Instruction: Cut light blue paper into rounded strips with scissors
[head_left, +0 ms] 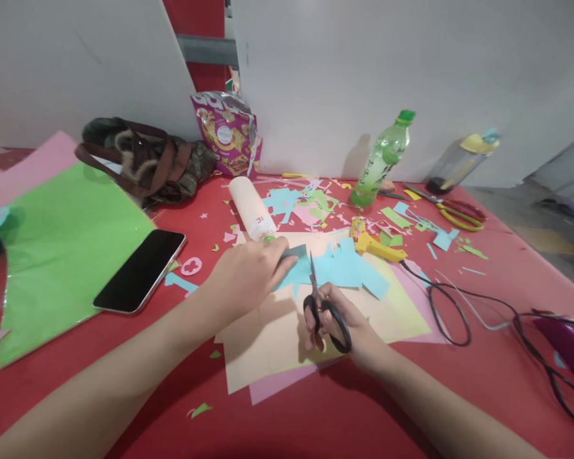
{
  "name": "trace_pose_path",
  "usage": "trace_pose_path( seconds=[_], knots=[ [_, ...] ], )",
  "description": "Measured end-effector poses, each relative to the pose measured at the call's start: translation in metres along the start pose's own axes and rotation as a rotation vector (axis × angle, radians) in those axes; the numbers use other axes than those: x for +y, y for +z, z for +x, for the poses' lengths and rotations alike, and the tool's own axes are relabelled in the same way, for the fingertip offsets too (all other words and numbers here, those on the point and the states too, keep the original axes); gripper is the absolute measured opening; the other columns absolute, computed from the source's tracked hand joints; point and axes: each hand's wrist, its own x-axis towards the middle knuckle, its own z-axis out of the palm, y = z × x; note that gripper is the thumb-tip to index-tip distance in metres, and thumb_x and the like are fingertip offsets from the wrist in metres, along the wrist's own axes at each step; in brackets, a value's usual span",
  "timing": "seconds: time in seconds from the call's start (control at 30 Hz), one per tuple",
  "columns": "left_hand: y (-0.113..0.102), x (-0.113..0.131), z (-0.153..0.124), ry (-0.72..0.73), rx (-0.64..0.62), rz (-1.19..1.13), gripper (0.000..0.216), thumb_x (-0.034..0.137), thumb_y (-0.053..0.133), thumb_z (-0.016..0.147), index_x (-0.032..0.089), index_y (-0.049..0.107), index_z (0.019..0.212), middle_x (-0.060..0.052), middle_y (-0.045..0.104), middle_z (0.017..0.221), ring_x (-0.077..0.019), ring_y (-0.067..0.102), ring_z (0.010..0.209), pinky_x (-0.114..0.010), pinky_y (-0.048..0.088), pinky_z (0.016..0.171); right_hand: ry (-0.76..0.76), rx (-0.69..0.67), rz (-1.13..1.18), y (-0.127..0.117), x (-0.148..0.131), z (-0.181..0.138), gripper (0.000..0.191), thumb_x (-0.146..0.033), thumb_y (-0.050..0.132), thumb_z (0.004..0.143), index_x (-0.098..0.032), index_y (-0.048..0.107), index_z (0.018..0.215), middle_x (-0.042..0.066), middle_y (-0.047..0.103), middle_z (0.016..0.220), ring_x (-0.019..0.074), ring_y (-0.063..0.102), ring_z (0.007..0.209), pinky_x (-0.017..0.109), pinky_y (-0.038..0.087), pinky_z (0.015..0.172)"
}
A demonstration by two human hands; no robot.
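Worktop [316, 421]: sheet stack [277, 338] centre front; paper piece [339, 268] on it, scissors [326, 313] over it. Phone [139, 271] left of stack, at edge of loose sheets [62, 248]. Bag [143, 159] behind phone; snack pkt [227, 134] right of bag. Glue bottle [253, 207] lying behind stack. Drink bottle [382, 159] rear right; spare scissors [454, 213] further right.
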Motion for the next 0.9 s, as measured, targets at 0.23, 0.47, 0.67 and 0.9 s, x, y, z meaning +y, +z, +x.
trace_pose_path(
  seconds=[0.23, 0.47, 0.67, 0.9],
  knots=[
    [-0.007, -0.005, 0.001, 0.027, -0.052, -0.072, 0.029, 0.035, 0.035, 0.084, 0.014, 0.053, 0.094, -0.008, 0.065, 0.081, -0.0220, 0.060, 0.066, -0.027, 0.038, 0.051, 0.029, -0.027, -0.022, -0.002, 0.001, 0.000, 0.036, -0.050, 0.052, 0.072, -0.022, 0.029, 0.075, -0.007, 0.044, 0.062, 0.0074, 0.052, 0.047, 0.019, 0.033, 0.042],
    [-0.011, -0.011, 0.003, 0.067, -0.094, -0.116, 0.030, 0.036, 0.034, 0.084, 0.015, 0.054, 0.094, -0.008, 0.064, 0.084, -0.0217, 0.059, 0.069, -0.028, 0.039, 0.055, 0.043, -0.085, 0.007, -0.003, 0.002, -0.001, 0.034, -0.048, 0.051, 0.074, -0.021, 0.031, 0.075, -0.008, 0.045, 0.058, 0.0073, 0.052, 0.044, 0.019, 0.032, 0.041],
    [-0.011, -0.012, 0.003, 0.065, -0.108, -0.139, 0.033, 0.037, 0.034, 0.084, 0.016, 0.053, 0.102, -0.008, 0.064, 0.088, -0.0219, 0.059, 0.071, -0.028, 0.039, 0.057, 0.063, -0.071, 0.035, -0.002, 0.002, -0.001, 0.034, -0.048, 0.053, 0.073, -0.021, 0.031, 0.075, -0.008, 0.048, 0.058, 0.0072, 0.052, 0.043, 0.018, 0.033, 0.041],
    [-0.011, -0.013, 0.004, 0.058, -0.112, -0.152, 0.035, 0.039, 0.033, 0.084, 0.015, 0.055, 0.097, -0.009, 0.064, 0.088, -0.0222, 0.058, 0.071, -0.028, 0.039, 0.056, 0.107, -0.047, 0.088, -0.002, 0.002, -0.003, 0.036, -0.047, 0.057, 0.069, -0.022, 0.032, 0.075, -0.008, 0.049, 0.058, 0.0070, 0.053, 0.043, 0.018, 0.038, 0.041]
  ],
)
